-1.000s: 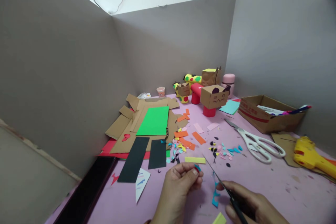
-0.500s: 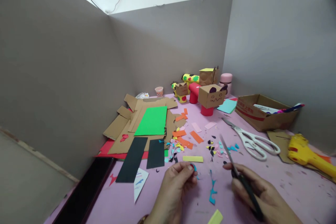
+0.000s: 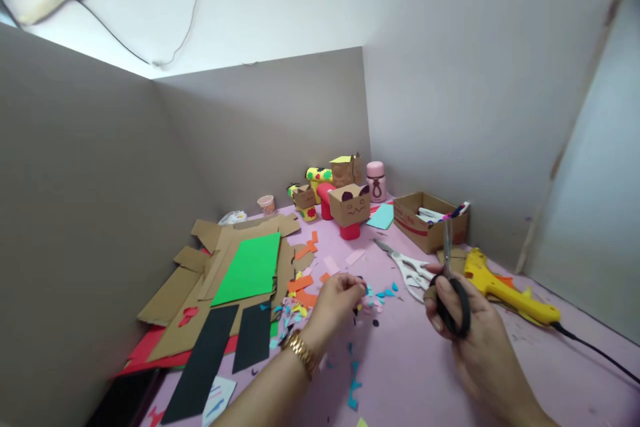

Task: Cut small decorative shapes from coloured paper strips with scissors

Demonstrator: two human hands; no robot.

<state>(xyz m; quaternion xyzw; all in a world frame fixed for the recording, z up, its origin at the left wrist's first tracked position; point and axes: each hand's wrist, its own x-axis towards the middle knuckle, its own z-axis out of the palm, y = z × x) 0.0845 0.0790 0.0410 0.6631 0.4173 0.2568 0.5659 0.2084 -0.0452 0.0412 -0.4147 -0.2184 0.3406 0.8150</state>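
Since a moment ago we have raised our right hand (image 3: 457, 317), now gripping the black-handled scissors (image 3: 450, 293) blades-up, while our left hand (image 3: 336, 299) has reached forward, fingertips pinched over the paper scraps (image 3: 380, 293); what they pinch is hidden. Red printing on the cardboard box (image 3: 425, 230) is unreadable.

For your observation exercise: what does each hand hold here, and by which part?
The right hand holds black-handled scissors by the handle loops, blades up. The left hand pinches something too small to identify.
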